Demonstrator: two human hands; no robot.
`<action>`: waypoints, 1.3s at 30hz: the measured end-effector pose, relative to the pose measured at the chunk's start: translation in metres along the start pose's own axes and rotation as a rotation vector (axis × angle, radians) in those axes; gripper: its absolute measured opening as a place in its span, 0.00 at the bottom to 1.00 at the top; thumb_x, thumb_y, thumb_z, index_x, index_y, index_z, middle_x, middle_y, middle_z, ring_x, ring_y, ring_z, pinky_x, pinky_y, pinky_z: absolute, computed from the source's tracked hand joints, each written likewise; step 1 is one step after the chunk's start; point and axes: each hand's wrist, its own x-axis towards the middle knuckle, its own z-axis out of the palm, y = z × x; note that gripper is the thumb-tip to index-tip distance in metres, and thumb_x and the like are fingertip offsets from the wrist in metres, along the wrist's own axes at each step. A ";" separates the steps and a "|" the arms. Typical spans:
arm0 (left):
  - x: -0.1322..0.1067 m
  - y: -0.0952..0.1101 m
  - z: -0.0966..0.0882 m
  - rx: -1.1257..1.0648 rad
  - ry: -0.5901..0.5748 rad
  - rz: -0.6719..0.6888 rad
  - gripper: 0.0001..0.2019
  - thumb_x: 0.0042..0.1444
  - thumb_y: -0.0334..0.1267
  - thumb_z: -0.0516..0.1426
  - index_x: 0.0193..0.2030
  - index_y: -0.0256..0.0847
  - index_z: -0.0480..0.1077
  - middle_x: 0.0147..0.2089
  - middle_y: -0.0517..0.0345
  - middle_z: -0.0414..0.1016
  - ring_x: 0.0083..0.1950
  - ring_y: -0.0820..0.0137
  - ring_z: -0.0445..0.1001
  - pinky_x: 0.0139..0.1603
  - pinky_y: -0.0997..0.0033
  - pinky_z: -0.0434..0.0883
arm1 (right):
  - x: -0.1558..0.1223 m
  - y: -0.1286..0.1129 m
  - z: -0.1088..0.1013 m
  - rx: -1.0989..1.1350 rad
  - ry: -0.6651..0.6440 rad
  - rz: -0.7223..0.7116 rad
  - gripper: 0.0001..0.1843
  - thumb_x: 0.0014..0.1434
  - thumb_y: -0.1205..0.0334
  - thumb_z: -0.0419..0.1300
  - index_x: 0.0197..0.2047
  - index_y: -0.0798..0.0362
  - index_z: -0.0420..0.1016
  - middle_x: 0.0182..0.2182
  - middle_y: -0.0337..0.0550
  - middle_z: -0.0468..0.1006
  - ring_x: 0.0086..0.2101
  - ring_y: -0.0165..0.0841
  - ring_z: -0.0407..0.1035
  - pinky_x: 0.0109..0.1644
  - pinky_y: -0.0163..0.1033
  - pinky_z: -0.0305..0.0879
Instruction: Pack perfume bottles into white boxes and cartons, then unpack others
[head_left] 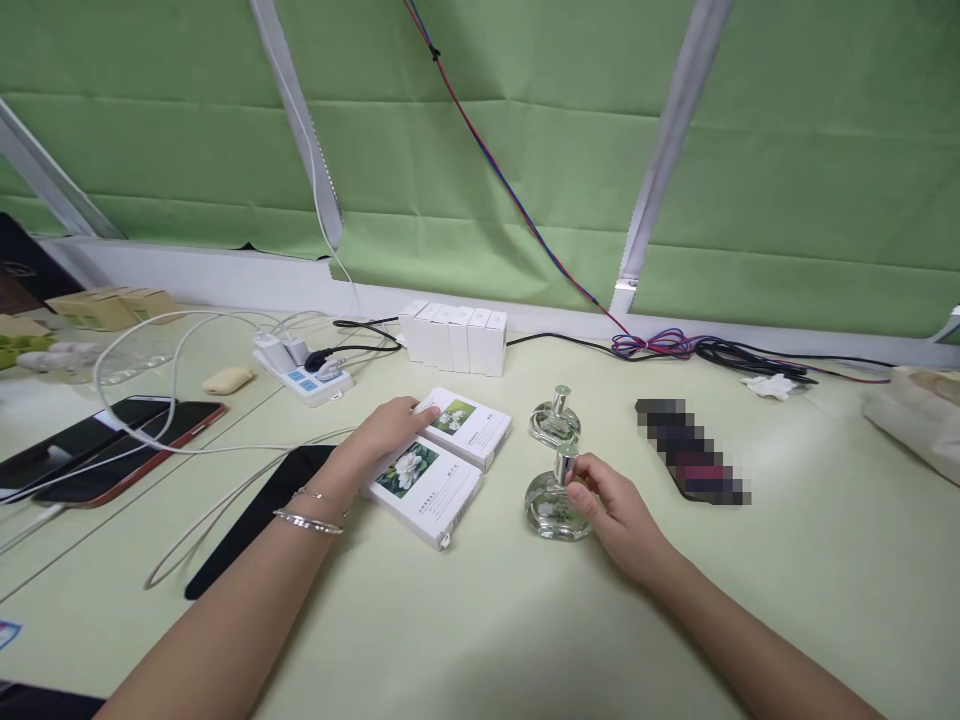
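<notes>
My right hand [611, 505] pinches the silver cap of the nearer glass perfume bottle [551, 508], which stands upright on the table. A second perfume bottle [554, 424] of the same shape stands just behind it. To the left, two white boxes with flower pictures lie flat, end to end. My left hand [394, 430] grips the farther box [480, 428] at its left side, thumb on top and the other fingers partly hidden. The wrist is over the left part of the nearer box [431, 495], whose end flap shows at the front corner.
Several small white boxes [454, 338] stand in a row behind. A power strip [304, 370] with plugs and cables is at left, near phones [135, 450] and a dark tablet-like object [247, 540]. A pixelated dark object [686, 450] lies right; coiled cables [750, 355] run along the wall.
</notes>
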 end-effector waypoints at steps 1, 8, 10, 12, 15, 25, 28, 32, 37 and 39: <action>-0.002 -0.001 0.002 -0.020 0.024 0.013 0.21 0.51 0.55 0.50 0.41 0.39 0.70 0.42 0.48 0.77 0.39 0.58 0.76 0.33 0.68 0.68 | 0.000 0.000 0.000 0.002 -0.004 0.001 0.13 0.63 0.52 0.46 0.37 0.52 0.64 0.31 0.39 0.69 0.30 0.31 0.62 0.32 0.34 0.57; -0.017 0.008 0.005 -0.094 0.206 0.120 0.15 0.52 0.48 0.53 0.42 0.42 0.66 0.36 0.57 0.75 0.34 0.64 0.74 0.30 0.72 0.65 | 0.000 0.000 0.000 -0.001 -0.005 0.011 0.14 0.63 0.51 0.46 0.37 0.51 0.64 0.31 0.40 0.69 0.31 0.31 0.63 0.32 0.34 0.58; -0.022 0.013 0.003 -0.105 0.234 0.161 0.12 0.52 0.48 0.53 0.38 0.43 0.66 0.33 0.59 0.75 0.33 0.65 0.73 0.30 0.72 0.65 | 0.000 0.000 -0.001 -0.010 -0.012 0.008 0.14 0.63 0.51 0.46 0.37 0.51 0.64 0.31 0.40 0.69 0.31 0.31 0.63 0.32 0.34 0.57; -0.026 0.017 0.001 -0.117 0.258 0.187 0.11 0.52 0.48 0.53 0.37 0.44 0.65 0.32 0.61 0.75 0.33 0.66 0.73 0.30 0.72 0.64 | -0.001 -0.001 -0.002 -0.020 -0.015 0.006 0.14 0.63 0.51 0.46 0.37 0.51 0.64 0.31 0.40 0.69 0.30 0.31 0.63 0.32 0.34 0.57; -0.030 0.019 0.000 -0.141 0.288 0.209 0.11 0.53 0.48 0.53 0.37 0.44 0.65 0.31 0.62 0.75 0.31 0.66 0.73 0.29 0.73 0.64 | -0.001 -0.001 -0.002 -0.033 -0.012 0.011 0.14 0.63 0.51 0.46 0.37 0.51 0.64 0.32 0.40 0.70 0.31 0.31 0.63 0.32 0.35 0.58; -0.037 0.017 -0.002 -0.277 0.333 0.543 0.09 0.53 0.45 0.55 0.35 0.43 0.66 0.32 0.63 0.73 0.33 0.69 0.71 0.33 0.72 0.66 | -0.002 -0.005 -0.005 -0.128 -0.128 0.039 0.12 0.59 0.52 0.53 0.39 0.52 0.65 0.35 0.42 0.72 0.35 0.35 0.66 0.39 0.38 0.62; -0.044 0.019 -0.004 -0.454 0.198 0.770 0.06 0.54 0.41 0.55 0.35 0.43 0.67 0.36 0.58 0.74 0.41 0.66 0.72 0.44 0.66 0.68 | -0.003 -0.008 -0.013 -0.091 -0.191 -0.016 0.13 0.59 0.52 0.53 0.41 0.52 0.67 0.36 0.43 0.73 0.36 0.36 0.68 0.40 0.39 0.64; -0.055 0.029 -0.003 -0.709 0.012 0.882 0.13 0.50 0.42 0.59 0.19 0.41 0.65 0.38 0.52 0.71 0.53 0.59 0.67 0.53 0.59 0.64 | -0.005 -0.004 -0.031 0.167 -0.069 -0.038 0.16 0.58 0.50 0.54 0.43 0.52 0.68 0.37 0.45 0.74 0.38 0.37 0.70 0.40 0.39 0.66; -0.067 0.050 0.016 -0.985 -0.164 0.825 0.18 0.44 0.41 0.64 0.14 0.38 0.61 0.38 0.52 0.67 0.52 0.56 0.68 0.49 0.60 0.66 | -0.001 -0.006 -0.048 0.472 0.180 -0.035 0.21 0.51 0.45 0.59 0.42 0.51 0.69 0.36 0.46 0.73 0.34 0.37 0.71 0.35 0.40 0.69; -0.070 0.059 0.023 -0.997 -0.255 0.836 0.16 0.47 0.39 0.62 0.15 0.38 0.63 0.38 0.52 0.67 0.48 0.59 0.70 0.46 0.62 0.66 | 0.004 -0.016 -0.052 0.543 0.241 -0.077 0.22 0.49 0.44 0.61 0.43 0.49 0.69 0.36 0.46 0.73 0.33 0.37 0.72 0.33 0.41 0.70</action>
